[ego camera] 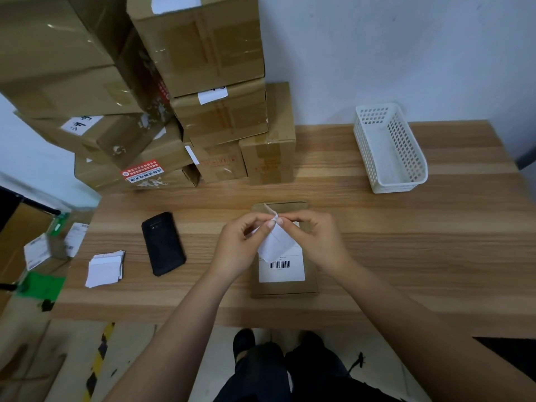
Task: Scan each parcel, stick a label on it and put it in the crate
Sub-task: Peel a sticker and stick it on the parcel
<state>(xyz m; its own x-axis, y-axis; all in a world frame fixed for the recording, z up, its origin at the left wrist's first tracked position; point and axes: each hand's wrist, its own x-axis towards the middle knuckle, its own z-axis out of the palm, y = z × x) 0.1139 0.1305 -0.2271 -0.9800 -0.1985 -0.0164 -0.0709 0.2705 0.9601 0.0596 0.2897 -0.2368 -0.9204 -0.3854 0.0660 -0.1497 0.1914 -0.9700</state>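
Looks like a small parcel-packing room or stockroom: taped cardboard boxes (200,47) stacked high against a plain white wall (406,53), a wooden table (406,242) bearing loose labels (104,268) (blank, piled), a barcoded parcel (284,287) and a white plastic crate (388,149).

Wooden table (406,256) with a flat cardboard parcel (284,288) near its front edge; left of it lie a black handheld device (163,243) and a stack of white labels (104,268). A white perforated crate (406,152) stands far right, stacked cardboard boxes (269,152) far left.
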